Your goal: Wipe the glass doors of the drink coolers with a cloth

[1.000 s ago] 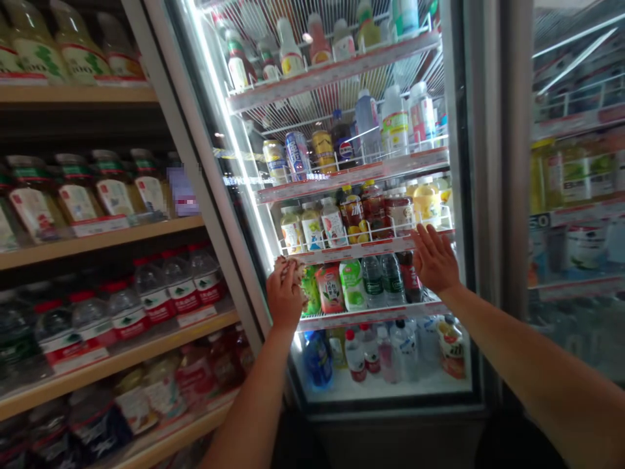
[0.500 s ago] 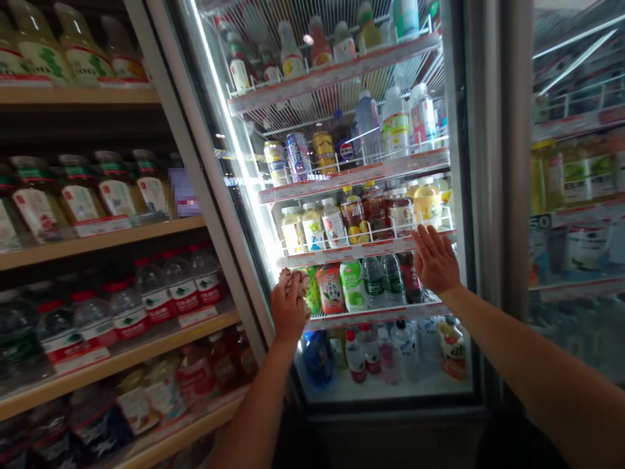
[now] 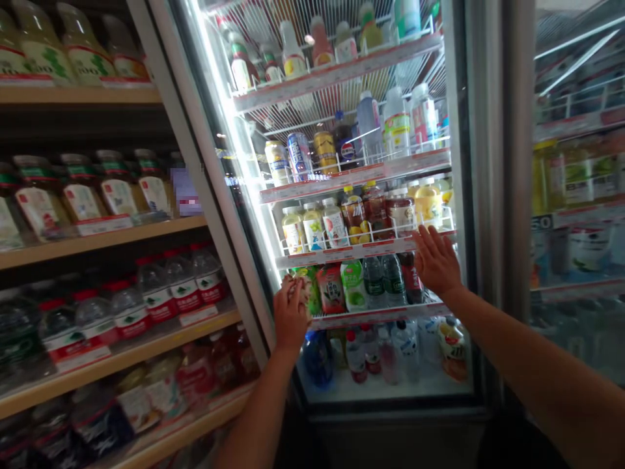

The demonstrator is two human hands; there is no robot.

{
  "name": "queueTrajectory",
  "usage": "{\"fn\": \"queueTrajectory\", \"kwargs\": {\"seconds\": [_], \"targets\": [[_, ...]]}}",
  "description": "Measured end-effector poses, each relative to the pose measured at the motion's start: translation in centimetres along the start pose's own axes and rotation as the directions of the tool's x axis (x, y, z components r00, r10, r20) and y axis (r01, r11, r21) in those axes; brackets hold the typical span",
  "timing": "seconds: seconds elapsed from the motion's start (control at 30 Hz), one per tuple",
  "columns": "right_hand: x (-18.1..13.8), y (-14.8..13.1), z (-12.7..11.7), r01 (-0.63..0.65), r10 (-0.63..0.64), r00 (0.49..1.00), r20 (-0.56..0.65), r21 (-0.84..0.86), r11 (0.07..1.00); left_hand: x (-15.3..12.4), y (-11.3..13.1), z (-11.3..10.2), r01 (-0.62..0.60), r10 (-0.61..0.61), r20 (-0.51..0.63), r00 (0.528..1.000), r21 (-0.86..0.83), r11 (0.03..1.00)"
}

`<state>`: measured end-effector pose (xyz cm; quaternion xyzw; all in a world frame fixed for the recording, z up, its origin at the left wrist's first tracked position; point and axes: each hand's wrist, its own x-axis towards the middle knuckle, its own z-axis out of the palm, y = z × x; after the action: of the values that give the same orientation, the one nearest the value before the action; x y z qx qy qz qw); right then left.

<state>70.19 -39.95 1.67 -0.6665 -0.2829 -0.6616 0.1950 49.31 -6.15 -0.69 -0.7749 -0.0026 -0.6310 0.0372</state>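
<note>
My left hand (image 3: 290, 315) is closed around a crumpled pale cloth (image 3: 295, 284) and presses it against the glass door (image 3: 456, 365) of a lit drinks cooler, near the door's left edge at the height of the green and red cartons (image 3: 342, 286). My right hand (image 3: 436, 262) lies flat on the same glass further right, fingers spread, holding nothing. Behind the glass are wire shelves with several bottles and cans (image 3: 312, 153).
To the left stand open wooden shelves (image 3: 122, 236) with rows of tea bottles and red-capped water bottles (image 3: 161, 293). A second glass-fronted cooler (image 3: 576, 195) stands to the right, past a grey door frame (image 3: 493, 228).
My left hand has slid the cloth down the glass and slightly right. The right hand has stayed flat in the same spot.
</note>
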Motion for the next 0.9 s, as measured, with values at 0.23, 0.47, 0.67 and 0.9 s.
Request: {"fn": "queueTrajectory", "kwargs": {"seconds": [0.23, 0.47, 0.67, 0.9], "targets": [[0.0, 0.0, 0.1, -0.011, 0.011, 1.0, 0.004, 0.017, 1.0, -1.0, 0.1, 0.0, 0.005, -0.005, 0.035, 0.999, -0.003, 1.0], [0.0, 0.0, 0.0, -0.011, 0.011, 1.0, 0.012, 0.02, 1.0, -2.9, 0.4, -0.1, 0.008, -0.007, 0.06, 0.998, -0.009, 1.0], [0.1, -0.1, -0.2, 0.014, -0.014, 1.0, -0.017, -0.025, 1.0, -3.9, 0.5, 0.1, 0.024, -0.023, 0.072, 0.997, -0.01, 1.0], [0.1, -0.1, -0.1, 0.024, -0.026, 0.999, -0.034, -0.038, 0.999, -5.0, 0.7, 0.1, -0.007, 0.006, 0.064, 0.998, 0.007, 1.0]]}}
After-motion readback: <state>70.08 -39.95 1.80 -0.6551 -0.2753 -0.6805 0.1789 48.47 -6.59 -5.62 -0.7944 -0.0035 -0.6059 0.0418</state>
